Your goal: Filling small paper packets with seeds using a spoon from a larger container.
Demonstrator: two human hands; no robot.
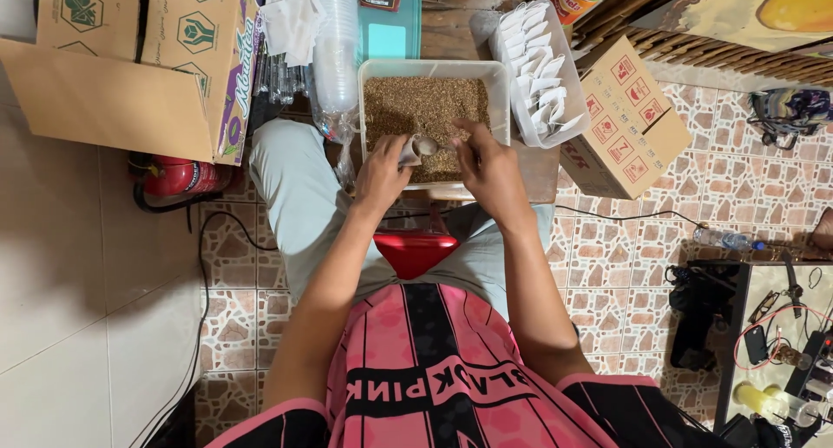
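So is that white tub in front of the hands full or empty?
Partly full: the white tub holds a brown granular layer across its bottom, with bare walls above.

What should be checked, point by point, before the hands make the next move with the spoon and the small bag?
1. Left hand pinches the bag: ok.
2. Right hand holds the spoon: ok.
3. Spoon bowl is at the bag mouth: ok.
4. Bag mouth is open: cannot tell.
5. Spoon and bag are over the tub, so spills fall back in: ok.
6. Grain remains in the tub: ok.
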